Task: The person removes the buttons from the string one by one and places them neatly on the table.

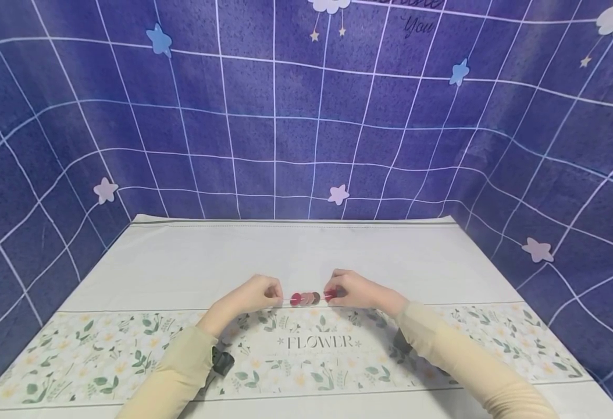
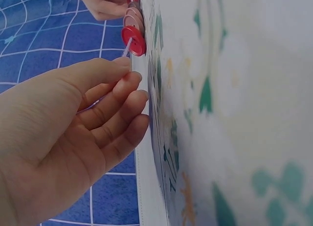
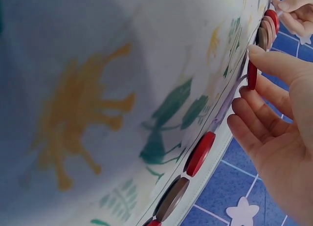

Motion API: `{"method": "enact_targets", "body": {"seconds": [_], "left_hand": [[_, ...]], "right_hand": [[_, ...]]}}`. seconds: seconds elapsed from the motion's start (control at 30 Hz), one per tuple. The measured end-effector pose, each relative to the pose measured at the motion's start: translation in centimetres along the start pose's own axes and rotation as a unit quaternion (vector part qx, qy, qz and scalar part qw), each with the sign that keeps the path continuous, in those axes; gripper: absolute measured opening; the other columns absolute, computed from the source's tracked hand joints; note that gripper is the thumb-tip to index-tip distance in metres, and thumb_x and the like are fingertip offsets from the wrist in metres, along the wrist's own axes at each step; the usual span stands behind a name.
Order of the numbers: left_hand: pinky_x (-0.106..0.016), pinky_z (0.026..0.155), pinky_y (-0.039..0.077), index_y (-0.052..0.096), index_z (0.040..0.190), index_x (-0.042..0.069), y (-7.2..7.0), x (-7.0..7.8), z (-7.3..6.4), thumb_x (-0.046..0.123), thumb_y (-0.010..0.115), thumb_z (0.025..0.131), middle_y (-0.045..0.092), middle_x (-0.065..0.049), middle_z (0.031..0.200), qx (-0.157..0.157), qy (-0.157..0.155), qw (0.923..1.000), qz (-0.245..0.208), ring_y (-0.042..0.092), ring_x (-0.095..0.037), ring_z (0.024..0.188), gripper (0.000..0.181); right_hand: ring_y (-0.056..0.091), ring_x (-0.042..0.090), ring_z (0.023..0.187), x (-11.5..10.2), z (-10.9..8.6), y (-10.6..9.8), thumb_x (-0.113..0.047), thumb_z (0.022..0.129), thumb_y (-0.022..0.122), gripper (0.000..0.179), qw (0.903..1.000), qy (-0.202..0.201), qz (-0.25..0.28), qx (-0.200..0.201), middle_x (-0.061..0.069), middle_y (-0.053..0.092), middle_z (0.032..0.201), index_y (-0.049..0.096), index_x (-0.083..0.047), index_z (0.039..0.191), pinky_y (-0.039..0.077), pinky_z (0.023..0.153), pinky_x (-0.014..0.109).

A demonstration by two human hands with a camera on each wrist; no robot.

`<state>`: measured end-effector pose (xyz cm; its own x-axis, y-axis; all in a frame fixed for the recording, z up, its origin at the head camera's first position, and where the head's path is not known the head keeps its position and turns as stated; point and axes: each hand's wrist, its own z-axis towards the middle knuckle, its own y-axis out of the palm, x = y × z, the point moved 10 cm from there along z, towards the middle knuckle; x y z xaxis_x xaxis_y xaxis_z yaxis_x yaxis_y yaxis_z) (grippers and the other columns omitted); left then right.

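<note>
In the head view, my left hand (image 1: 256, 293) pinches the end of a thin pale string (image 2: 127, 49) between thumb and forefinger. Next to those fingertips, a red button (image 1: 296, 299), pink buttons (image 1: 307, 298) and a brown button (image 1: 316, 298) sit side by side on the string. My right hand (image 1: 356, 289) grips another red button (image 3: 252, 75) between thumb and fingers, standing on edge a short way from the brown one. A stretch of string (image 3: 225, 108) trails from it in the right wrist view.
Loose on the table beyond my right hand, a red button (image 3: 200, 154) and a brown button (image 3: 172, 199) show in the right wrist view, with part of another red one. A white cloth (image 1: 207, 250) with a floral band covers the table. Behind hangs a blue grid curtain (image 1: 296, 134).
</note>
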<state>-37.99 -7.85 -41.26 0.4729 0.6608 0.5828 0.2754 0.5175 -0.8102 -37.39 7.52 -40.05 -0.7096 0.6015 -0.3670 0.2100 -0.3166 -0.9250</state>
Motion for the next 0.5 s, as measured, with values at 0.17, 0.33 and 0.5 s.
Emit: {"method": "enact_targets", "body": {"seconds": [0.17,0.33,0.5], "left_hand": [[-0.036,0.080,0.050,0.062,0.078,0.017,0.01,-0.14,-0.02,0.015,0.067,0.083,0.064,0.007,0.076,0.001,0.000,1.0000,-0.002,0.058,-0.008,0.073,0.007],[-0.036,0.081,0.049,0.062,0.078,0.018,0.09,-0.30,0.00,0.015,0.066,0.083,0.064,0.008,0.077,0.002,-0.006,1.0000,0.002,0.058,-0.008,0.075,0.008],[-0.037,0.081,0.050,0.062,0.078,0.018,0.10,-0.23,0.00,0.015,0.066,0.084,0.064,0.008,0.078,0.004,-0.006,1.0000,0.006,0.058,-0.007,0.075,0.008]], "right_hand": [[0.058,0.012,0.088,0.27,-0.17,-0.07,-0.018,0.082,0.070,0.025,1.0000,-0.001,-0.003,0.008,0.000,0.058,0.093,0.068,-0.007,0.104,0.049,0.085,0.028],[0.058,0.012,0.087,0.36,-0.35,-0.22,-0.018,0.082,0.071,0.025,0.9999,-0.002,-0.008,0.014,0.000,0.058,0.092,0.068,-0.008,0.104,0.049,0.085,0.028],[0.058,0.012,0.087,0.49,-0.55,-0.35,-0.017,0.081,0.071,0.023,0.9997,-0.009,-0.011,0.020,0.000,0.059,0.092,0.069,-0.007,0.102,0.049,0.085,0.027]]}}
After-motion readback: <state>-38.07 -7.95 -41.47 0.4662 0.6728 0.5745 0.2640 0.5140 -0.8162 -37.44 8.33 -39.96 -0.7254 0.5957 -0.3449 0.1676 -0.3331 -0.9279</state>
